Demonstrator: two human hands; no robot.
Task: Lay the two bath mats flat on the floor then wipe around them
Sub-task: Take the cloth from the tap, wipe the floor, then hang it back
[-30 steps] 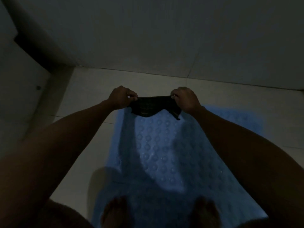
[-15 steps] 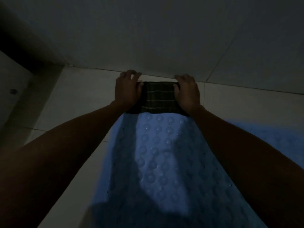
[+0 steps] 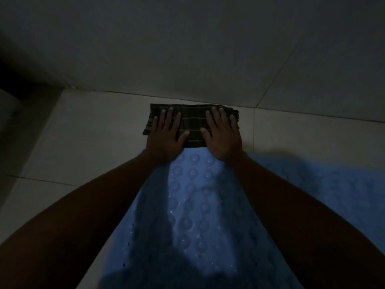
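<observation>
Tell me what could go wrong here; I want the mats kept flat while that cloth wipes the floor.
1. The cloth lies right at the far edge of the blue mat; a pull back toward the body could catch that edge and lift or bunch it.
2. Both hands, left hand and right hand, press flat with no grip, so the cloth may slide out or unfold.
3. The room is dim, so missed patches of floor would be hard to spot.

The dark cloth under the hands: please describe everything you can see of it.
The cloth is dark, with thin pale stripes crossing in a check pattern; it looks like woven fabric. It lies flat on the pale tiled floor, seemingly folded into a rectangle, just past the far edge of the blue mat and near the wall. The left hand and the right hand press on it with open palms and spread fingers.
</observation>
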